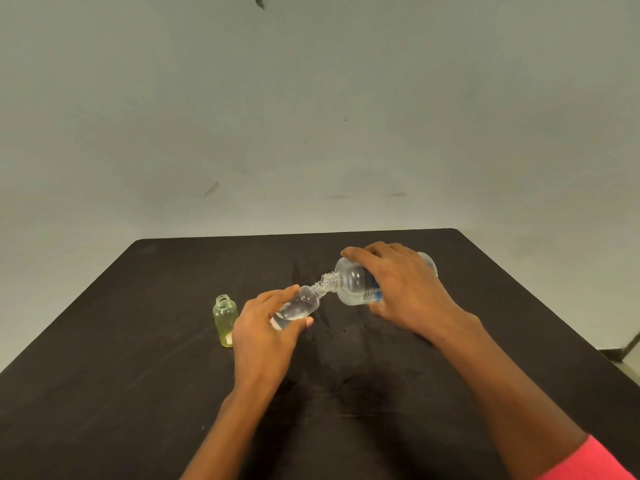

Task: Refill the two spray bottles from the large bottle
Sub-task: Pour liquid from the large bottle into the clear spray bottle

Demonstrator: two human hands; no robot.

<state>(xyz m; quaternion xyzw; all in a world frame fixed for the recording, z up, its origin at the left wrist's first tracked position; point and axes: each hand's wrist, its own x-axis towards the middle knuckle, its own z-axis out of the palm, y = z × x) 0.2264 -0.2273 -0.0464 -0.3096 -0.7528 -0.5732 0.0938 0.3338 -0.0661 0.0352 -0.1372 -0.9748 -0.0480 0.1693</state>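
- Large bottle (356,285) is lying tipped almost level above the middle of the dark table (138,375), its long axis running left to right, with the open threaded neck pointing left and slightly down and the base pointing right.
- Right hand (405,289) is grasping it from above, fingers curling over its body.
- Left hand (266,327) is gripping the clear spray bottle (301,304), which is tilting with its neck pointing up and right; the two open mouths are meeting.
- Clear liquid is sitting in the lower part of the clear spray bottle.
- A blue and white label is showing on the large bottle's side, but its print is too small to read.
- The yellow-green spray bottle (225,320) is standing upright and uncapped just left of the left hand, with a small pale sticker near its base.
- A pink sleeve (588,459) is showing at the lower right, and a pale wall (311,116) is rising behind the table.
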